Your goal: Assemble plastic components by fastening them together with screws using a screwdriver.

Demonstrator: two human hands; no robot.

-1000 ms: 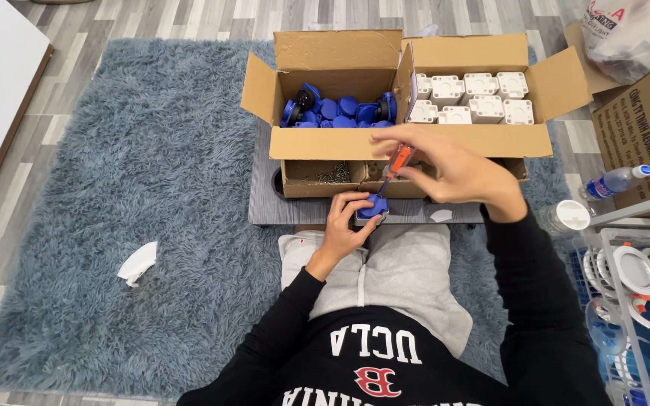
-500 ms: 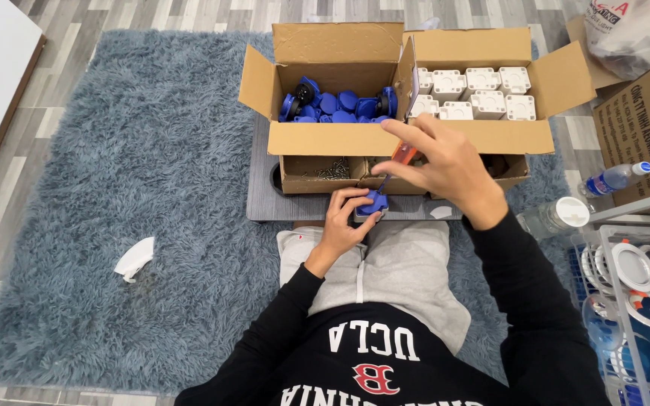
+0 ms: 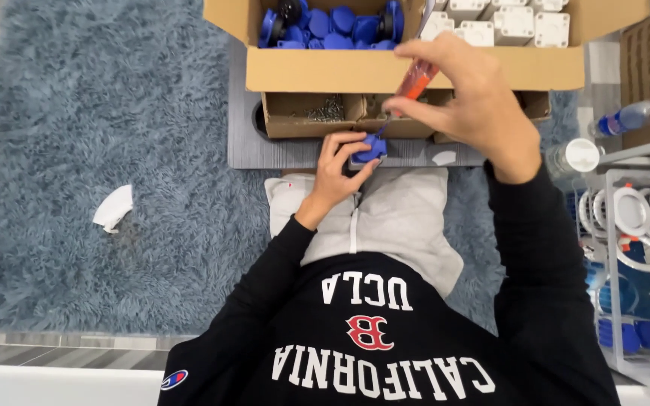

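A seated person's left hand [image 3: 338, 169] pinches a small blue plastic part [image 3: 369, 149] while the right hand [image 3: 466, 96] grips an orange-handled screwdriver [image 3: 414, 80], tip down on the part. Screw-driving appears under way; the tip likely needs steady seating.

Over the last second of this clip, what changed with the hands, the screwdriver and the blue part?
Little changed. The right hand still grips the orange-handled screwdriver, tip down at the blue part, and shifted only slightly. The left hand still holds that part on the grey board. The view now sits closer and lower. The cardboard box of blue pieces and the white scrap on the rug stayed put.
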